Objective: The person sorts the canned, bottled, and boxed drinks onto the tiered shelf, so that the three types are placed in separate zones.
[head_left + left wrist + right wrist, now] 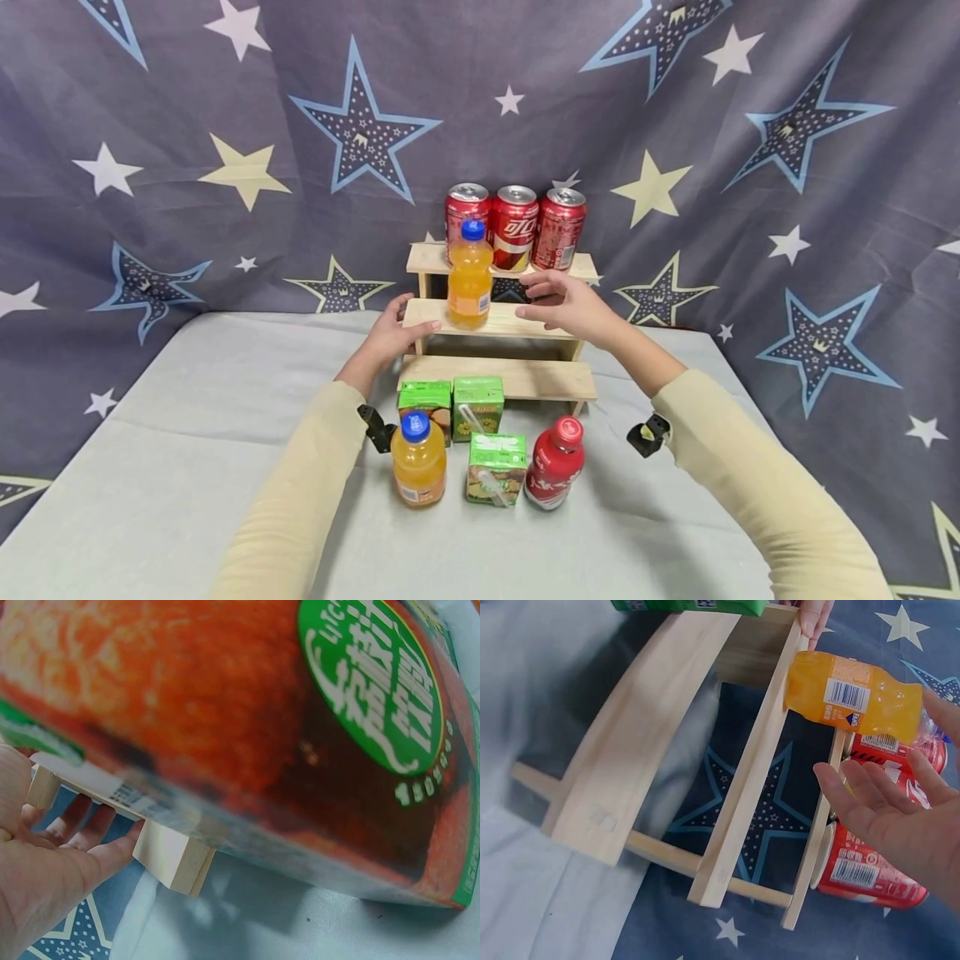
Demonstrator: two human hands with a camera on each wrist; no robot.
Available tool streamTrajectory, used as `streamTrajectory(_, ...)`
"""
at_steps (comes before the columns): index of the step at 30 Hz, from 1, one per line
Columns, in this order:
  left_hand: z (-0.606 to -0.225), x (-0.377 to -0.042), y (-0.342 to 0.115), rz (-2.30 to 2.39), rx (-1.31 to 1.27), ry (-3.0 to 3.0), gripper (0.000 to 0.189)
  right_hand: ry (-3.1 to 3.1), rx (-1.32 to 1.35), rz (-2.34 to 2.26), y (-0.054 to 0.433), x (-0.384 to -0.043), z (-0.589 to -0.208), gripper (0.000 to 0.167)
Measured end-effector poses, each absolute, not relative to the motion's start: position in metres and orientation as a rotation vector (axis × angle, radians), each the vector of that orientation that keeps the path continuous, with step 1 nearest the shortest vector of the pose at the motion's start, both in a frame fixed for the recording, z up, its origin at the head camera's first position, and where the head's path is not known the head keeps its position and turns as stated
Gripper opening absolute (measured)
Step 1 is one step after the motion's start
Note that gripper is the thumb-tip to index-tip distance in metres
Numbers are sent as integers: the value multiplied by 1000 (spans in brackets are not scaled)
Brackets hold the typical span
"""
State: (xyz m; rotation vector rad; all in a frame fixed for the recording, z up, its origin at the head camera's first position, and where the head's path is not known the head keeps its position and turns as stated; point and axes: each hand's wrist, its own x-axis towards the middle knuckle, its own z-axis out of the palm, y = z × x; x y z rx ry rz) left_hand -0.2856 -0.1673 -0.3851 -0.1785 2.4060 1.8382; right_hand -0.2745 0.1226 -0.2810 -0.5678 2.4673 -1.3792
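Note:
A three-tier wooden stand (517, 379) is in front of me. My left hand (390, 332) grips the left end of its middle tier, thumb along the front; the left wrist view shows the fingers (112, 844) beside the wood. On that tier an orange drink bottle (469, 287) with a blue cap stands upright. My right hand (567, 307) is just right of the bottle, holding nothing, its fingers loosely bent and spread in the right wrist view. Behind, red soda cans (514, 233) stand in a row on the top tier.
In front of the stand are green juice boxes (497, 468), a second orange drink bottle (418, 467) and a red bottle (555, 467). One juice box (225, 735) fills much of the left wrist view. A star-patterned curtain (510, 50) hangs behind the white-covered table (187, 433).

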Motion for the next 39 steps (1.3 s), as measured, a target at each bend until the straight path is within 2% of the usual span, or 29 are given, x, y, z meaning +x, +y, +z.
streamTrajectory(16,-388,-287,-168,1838,-176,2416,89,2435,-713,-1294,166,-241,-298,58)
streamTrajectory(28,-388,-285,-167,1836,-179,2410,89,2336,-837,-1200,197,-212,-324,47)
streamTrajectory(39,-388,-287,-167,1852,-182,2400,88,2155,-864,-1207,210,-191,-336,50)
